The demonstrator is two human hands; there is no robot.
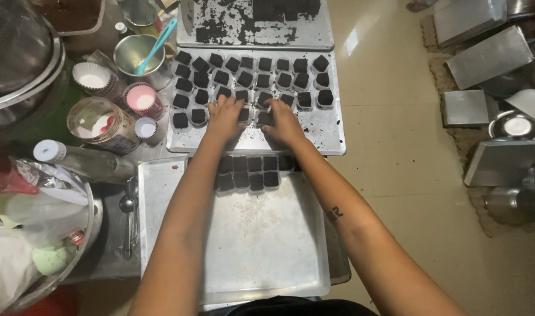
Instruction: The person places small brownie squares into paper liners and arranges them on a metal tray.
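Dark brown cake squares [253, 79] sit in paper cups in neat rows across the middle metal tray [326, 131], each cup keeping one piece apart from its neighbours. Both hands reach to the near edge of those rows. The left hand [225, 119] lies palm down with its fingers curled onto a cupped piece [242, 114], and the right hand [284, 124] does the same on the piece [264, 118] just beside it; whether either piece is actually pinched or only pressed I cannot tell, since the fingertips hide the contact.

Nearer, a larger tray [261, 251] holds bare squares [250, 171] packed tight against its far edge with no cups, so they stay within easy reach under the forearms. Farther off, a crumb-strewn tray [232, 26] carries the uncut remainder.

Stacks of empty paper cups [143, 100] stand to the left, close to the working tray, beside a steel mug with a blue spatula [156, 47] and a clear bottle [86, 161] lying on its side.
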